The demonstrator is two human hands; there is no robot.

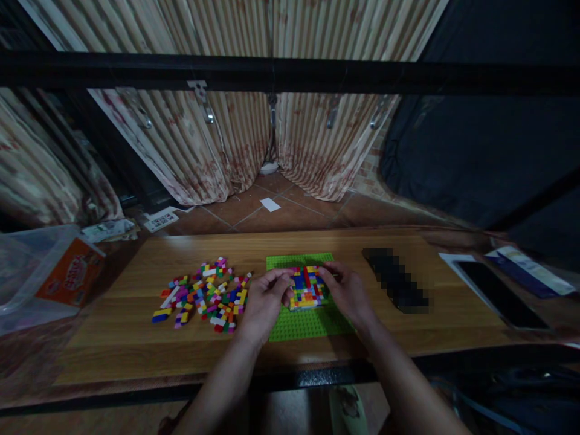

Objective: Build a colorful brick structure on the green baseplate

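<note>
Working from the near edge outward: both forearms come up from the bottom of the view over the dark front rail of the wooden table (136,344). Left hand (263,302) and right hand (347,293) sit close together, one at each side of a multicoloured brick block (307,287), fingers curled in against its left and right edges; each appears to press or pinch the block, though whether either grip is fully closed cannot be told. The block rests on a green baseplate (308,326), toward its far half, directly between the hands, so neither hand is clearly nearer. Block looks roughly square, no distinct long axis. Baseplate lies flat near the table's front centre. Left of the left hand, just beside it, a loose pile of small coloured bricks (203,293) is spread across the wood. Right of the right hand, a dark blurred-out object (396,281); farther right, a dark flat tablet or phone (501,296) over papers. At far left, a clear plastic bin (27,272) with an orange box. Beyond the table: tiled floor (254,208), striped curtains (203,139), a dark horizontal bar (290,72). Lighting dim.
</note>
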